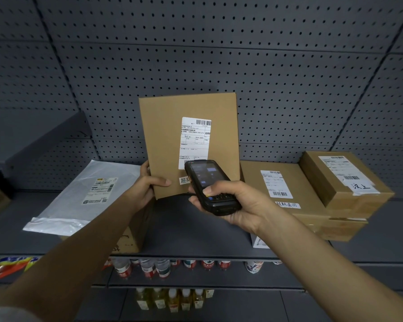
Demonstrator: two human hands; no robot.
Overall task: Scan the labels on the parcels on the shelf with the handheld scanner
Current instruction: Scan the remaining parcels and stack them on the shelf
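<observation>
Right hand [236,203] grip wrapped around scanner [211,187], nose overlapping the label [194,142] bottom: risk of misreading the lower barcode. Left hand [144,185] pinches upright box [189,145] by its edge over the shelf [196,231]; could tip. Other parcels lie beside it.

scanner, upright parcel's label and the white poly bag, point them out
scanner [209,187], head view, on its screen
label [194,140], head view, middle of the sheet
white poly bag [79,196], head view, on its plastic face
</observation>
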